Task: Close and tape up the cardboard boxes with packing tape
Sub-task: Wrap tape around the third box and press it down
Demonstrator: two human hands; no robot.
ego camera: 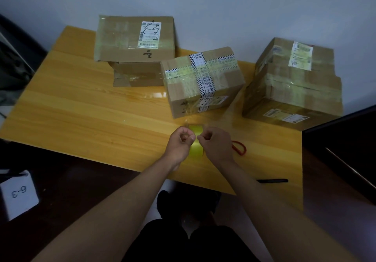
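Note:
A yellowish roll of packing tape point(196, 141) sits between my two hands above the wooden table point(81, 107). My left hand point(180, 143) grips the roll from the left, thumb on its face. My right hand point(215, 145) pinches the tape at the roll's right side. A clear strip of tape runs from the roll up toward the middle cardboard box point(203, 82), which is closed and crossed with striped printed tape. A larger closed box point(134, 37) lies on another box at the back left. At the right, a taped stack of boxes point(295, 82) stands.
Red-handled scissors point(240, 147) lie just right of my right hand. A black pen point(272, 181) lies near the table's front edge. A dark cabinet point(341, 151) stands at the right. A white block marked 6-3 point(19, 194) sits at the lower left.

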